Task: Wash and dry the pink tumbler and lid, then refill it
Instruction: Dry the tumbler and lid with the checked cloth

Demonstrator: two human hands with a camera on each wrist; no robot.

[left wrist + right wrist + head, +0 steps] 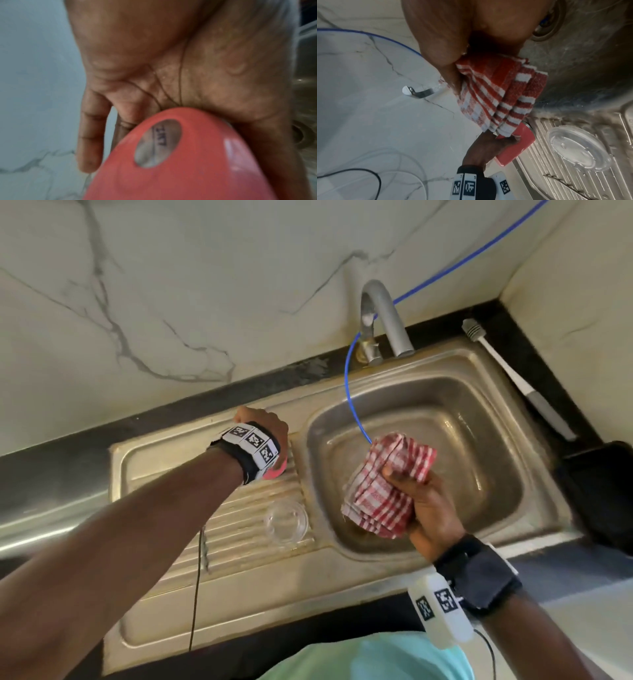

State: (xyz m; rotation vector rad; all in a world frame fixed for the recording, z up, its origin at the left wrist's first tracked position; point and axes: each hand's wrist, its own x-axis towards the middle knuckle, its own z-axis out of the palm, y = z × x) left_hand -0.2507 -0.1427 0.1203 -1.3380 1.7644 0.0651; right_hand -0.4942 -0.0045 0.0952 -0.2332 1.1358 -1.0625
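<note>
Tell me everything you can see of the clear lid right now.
The clear lid is a round, transparent disc, plastic by its look, with a raised rim. It lies flat on the ribbed steel drainboard beside the sink basin, wet, with droplets on it in the right wrist view. Neither hand touches it; only the drainboard does. It lies apart from the pink tumbler.

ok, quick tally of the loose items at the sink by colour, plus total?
Pink: 1, the tumbler, held by the left hand over the drainboard.
Red-and-white: 1, the folded checked cloth, held by the right hand over the sink basin.
Clear: 1, the lid on the drainboard.
White-and-grey: 1, the brush on the counter.
Total: 4
</note>
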